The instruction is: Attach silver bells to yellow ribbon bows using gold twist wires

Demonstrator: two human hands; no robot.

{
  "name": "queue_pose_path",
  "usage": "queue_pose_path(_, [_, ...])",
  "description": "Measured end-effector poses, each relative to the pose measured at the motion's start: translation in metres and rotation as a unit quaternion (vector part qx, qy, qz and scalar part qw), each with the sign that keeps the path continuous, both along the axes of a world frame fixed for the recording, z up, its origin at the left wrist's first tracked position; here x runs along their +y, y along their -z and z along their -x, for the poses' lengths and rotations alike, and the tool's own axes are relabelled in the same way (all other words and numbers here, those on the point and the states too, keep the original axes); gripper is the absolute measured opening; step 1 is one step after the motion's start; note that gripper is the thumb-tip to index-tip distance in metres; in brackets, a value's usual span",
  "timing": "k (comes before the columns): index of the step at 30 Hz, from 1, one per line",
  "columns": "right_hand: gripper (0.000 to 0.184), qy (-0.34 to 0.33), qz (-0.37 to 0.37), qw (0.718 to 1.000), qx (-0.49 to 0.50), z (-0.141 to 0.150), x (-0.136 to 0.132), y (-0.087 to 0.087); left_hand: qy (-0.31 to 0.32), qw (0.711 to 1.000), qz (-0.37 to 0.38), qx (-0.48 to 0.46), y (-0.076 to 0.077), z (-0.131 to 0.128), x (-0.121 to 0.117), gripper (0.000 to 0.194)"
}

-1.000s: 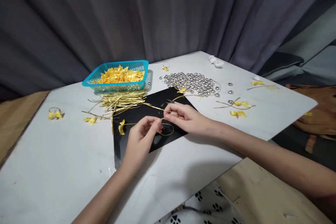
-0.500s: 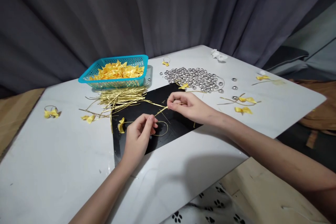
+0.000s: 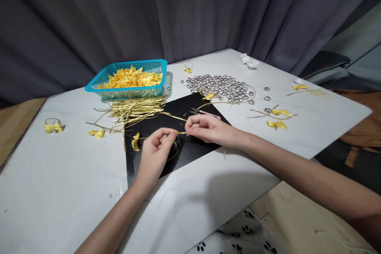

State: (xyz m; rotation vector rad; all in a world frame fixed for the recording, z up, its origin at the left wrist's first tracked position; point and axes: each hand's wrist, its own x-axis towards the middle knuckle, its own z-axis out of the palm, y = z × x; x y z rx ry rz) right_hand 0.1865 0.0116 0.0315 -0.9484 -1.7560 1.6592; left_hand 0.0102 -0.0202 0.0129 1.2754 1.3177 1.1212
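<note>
My left hand is closed in a pinch on a thin gold cord. Close to its right, my right hand pinches the same short stretch of cord. From the left hand a cord runs left to a yellow ribbon bow with a silver bead, and a thin loop hangs below the fingers. Both hands are above a black mat. Scissors with dark pointed blades lie on the mat, partly behind the right hand. The fingers hide the cord's ends.
A teal basket of yellow bows stands at the back left, with a bundle of gold cords before it. Silver beads are spread behind the mat. Loose bows and cord pieces lie at right; a finished-looking bow loop lies at left.
My right hand has come down and slightly left, shortening the cord between the hands. The loop under the left hand has shrunk, and the scissors behind the right hand now show.
</note>
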Motion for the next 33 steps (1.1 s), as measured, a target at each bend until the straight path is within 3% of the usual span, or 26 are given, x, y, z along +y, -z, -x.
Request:
queue_pose_path(13, [0.021,-0.030,-0.009,0.999,-0.045,0.003,-0.006,0.000,0.003,0.999,0.017,-0.049,0.000,0.001,-0.001,0.026])
queue_pose_path(16, [0.023,0.008,-0.018,0.998,-0.059,0.006,-0.006,0.003,0.005,0.999,0.021,-0.045,0.000,0.001,-0.001,0.025])
queue_pose_path(23, [0.018,0.076,-0.132,0.985,-0.075,0.012,-0.007,0.015,0.010,0.998,0.023,-0.053,0.001,0.001,0.001,0.024])
queue_pose_path(33, [0.014,0.100,-0.075,0.992,-0.013,0.013,-0.005,0.013,-0.012,0.999,0.032,-0.038,0.001,0.001,0.001,0.019])
